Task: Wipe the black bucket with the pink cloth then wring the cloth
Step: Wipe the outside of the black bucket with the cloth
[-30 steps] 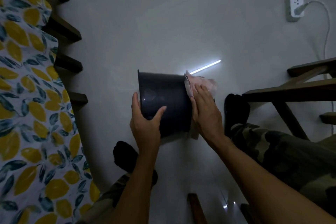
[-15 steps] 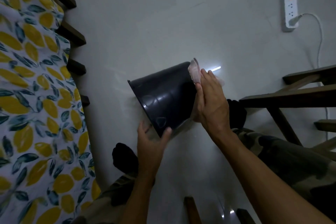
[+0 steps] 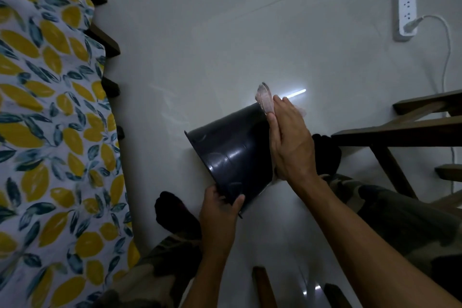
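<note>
Query: what fails, centre frame?
Reply: my left hand (image 3: 220, 215) pinches the black bucket (image 3: 232, 155) by its rim; my flat right hand (image 3: 290, 142) presses the pink cloth (image 3: 265, 100) onto its base. Overpushing may twist it free.

The pale glossy floor (image 3: 225, 32) bears a white power strip (image 3: 407, 11) at far right, with a cable (image 3: 447, 57) plugged in.

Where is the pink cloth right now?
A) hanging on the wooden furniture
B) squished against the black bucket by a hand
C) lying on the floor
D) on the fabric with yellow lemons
B: the right hand presses the thin pink cloth flat against the base end of the round black plastic bucket, while the left hand grips the bucket's rim.
</note>
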{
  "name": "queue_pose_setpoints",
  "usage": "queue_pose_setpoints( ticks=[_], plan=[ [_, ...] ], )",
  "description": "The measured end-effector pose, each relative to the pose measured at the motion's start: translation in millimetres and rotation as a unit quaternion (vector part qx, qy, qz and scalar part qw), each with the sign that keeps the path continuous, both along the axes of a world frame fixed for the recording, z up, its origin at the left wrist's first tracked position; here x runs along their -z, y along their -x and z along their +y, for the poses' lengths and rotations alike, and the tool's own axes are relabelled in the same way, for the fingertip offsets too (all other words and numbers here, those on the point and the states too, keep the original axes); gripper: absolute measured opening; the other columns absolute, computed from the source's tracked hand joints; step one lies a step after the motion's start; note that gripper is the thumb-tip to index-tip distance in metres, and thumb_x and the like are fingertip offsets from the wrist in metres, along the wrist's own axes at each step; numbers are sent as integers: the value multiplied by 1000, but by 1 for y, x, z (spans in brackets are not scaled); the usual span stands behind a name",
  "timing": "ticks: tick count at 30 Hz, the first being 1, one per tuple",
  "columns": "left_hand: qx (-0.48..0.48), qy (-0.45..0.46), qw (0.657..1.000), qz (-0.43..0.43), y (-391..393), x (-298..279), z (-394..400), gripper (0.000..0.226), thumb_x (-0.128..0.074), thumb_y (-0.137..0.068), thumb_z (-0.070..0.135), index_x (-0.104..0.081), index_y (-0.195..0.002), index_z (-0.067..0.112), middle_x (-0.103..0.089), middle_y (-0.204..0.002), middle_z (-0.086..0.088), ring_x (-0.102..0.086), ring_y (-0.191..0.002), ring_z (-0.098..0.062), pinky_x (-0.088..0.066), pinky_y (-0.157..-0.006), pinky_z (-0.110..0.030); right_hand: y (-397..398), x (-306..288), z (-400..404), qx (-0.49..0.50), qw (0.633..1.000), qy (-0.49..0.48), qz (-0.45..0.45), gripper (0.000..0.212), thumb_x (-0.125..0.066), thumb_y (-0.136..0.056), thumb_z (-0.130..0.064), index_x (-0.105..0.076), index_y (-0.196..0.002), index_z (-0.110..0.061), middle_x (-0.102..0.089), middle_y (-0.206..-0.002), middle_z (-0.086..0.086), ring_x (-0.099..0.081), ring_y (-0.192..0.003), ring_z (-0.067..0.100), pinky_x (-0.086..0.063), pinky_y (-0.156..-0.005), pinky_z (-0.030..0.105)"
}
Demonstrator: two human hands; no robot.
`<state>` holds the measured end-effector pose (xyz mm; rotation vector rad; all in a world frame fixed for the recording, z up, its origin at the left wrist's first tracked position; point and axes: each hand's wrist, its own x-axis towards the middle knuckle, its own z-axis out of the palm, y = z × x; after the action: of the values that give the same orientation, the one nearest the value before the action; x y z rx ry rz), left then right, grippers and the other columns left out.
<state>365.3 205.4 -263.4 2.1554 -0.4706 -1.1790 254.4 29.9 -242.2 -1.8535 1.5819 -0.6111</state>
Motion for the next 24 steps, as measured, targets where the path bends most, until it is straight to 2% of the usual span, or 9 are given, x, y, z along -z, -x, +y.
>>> queue_pose_setpoints(
  ticks=[4,8,11,13,14,16,19,21,24],
  plan=[
    [15,-59,998,19,12,4,12,71,-93,-73,27,-47,-126,38,-63,-127,3,-66,-113,-18,-59,-93,-45,10,7,9,-3,1000,-23,9,48,-35,-111,-38,-51,-151,-17,-57,-152,0,-47,-145,14,-40,-120,35],
    [-43,-92,994,48,11,-10,0,141,-99,-43,56,-18,-157,38,-30,-162,-7,-37,-146,-32,-43,-113,-56,16,7,11,-6,999,-36,24,42,-36,-112,-36,-54,-147,-21,-61,-146,-3,-52,-136,12,-40,-108,25],
    [32,-26,982,-186,-2,-30,-29,141,-91,-53,67,-14,-162,23,-18,-169,-7,-21,-154,-28,-25,-122,-52,15,11,12,-63,997,-35,31,37,-39,-112,-31,-60,-139,-17,-65,-137,0,-57,-128,14,-44,-105,25],
    [189,-24,928,-321,-15,-27,-52,145,-81,-53,81,-10,-164,18,-9,-172,-10,-10,-157,-28,-10,-124,-48,13,23,14,-143,989,-32,20,34,-43,-111,-25,-59,-139,-13,-65,-134,5,-59,-127,17,-42,-110,25],
    [264,-61,898,-345,-21,-23,-64,149,-75,-53,87,-6,-164,16,-2,-172,-13,-3,-158,-30,-3,-124,-49,13,31,16,-196,980,-31,29,36,-41,-111,-26,-58,-140,-13,-64,-137,7,-58,-131,21,-40,-115,31],
    [361,-153,861,-323,-30,-15,-81,154,-69,-54,92,4,-163,11,9,-171,-18,9,-158,-34,1,-125,-52,15,49,18,-306,946,-14,108,46,-31,-111,-38,-50,-149,-20,-50,-156,5,-41,-150,27,-28,-126,49],
    [399,-187,848,-293,-33,-9,-84,157,-67,-55,93,7,-162,6,8,-171,-20,11,-157,-38,-4,-127,-48,18,66,6,-394,895,10,209,52,-17,-110,-48,-30,-160,-39,-21,-172,-9,-7,-162,23,-5,-124,65],
    [399,-177,849,-298,-26,-7,-74,156,-66,-57,93,8,-162,5,9,-170,-20,10,-157,-39,-3,-126,-46,10,71,-10,-424,879,20,215,53,-13,-110,-52,-28,-159,-40,-23,-172,-9,-10,-162,24,-7,-124,67],
    [385,-173,853,-307,-14,-6,-62,155,-66,-58,92,11,-162,6,13,-170,-19,12,-157,-38,5,-122,-43,-9,77,-32,-372,903,-7,215,53,-14,-109,-51,-38,-155,-36,-46,-159,-6,-32,-153,23,-25,-121,64]
  ],
)
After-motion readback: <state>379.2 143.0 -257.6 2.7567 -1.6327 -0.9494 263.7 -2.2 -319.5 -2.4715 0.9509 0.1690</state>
